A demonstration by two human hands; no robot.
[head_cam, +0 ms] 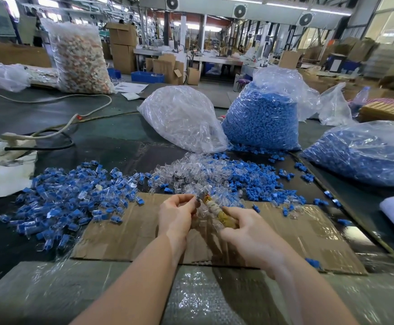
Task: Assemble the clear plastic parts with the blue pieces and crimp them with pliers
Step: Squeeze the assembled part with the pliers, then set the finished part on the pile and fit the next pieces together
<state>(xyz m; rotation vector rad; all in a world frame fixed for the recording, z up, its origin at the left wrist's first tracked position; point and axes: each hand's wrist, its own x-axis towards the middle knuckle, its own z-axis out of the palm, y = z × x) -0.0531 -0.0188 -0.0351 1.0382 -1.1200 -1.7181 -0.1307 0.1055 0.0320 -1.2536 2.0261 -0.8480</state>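
Observation:
My right hand grips the pliers by their cloth-wrapped handles, jaws pointing up and left. My left hand has its fingers curled at the jaw tip, pinching a small clear plastic part that is hard to make out. Both hands hover over a cardboard sheet. Loose clear parts lie just beyond the hands. To their right are loose blue pieces. On the left is a heap of assembled clear-and-blue parts.
A bag of clear parts and a bag of blue pieces stand behind the piles. A second blue bag lies at the right. Cables and a power strip sit at the left. Bubble wrap covers the near edge.

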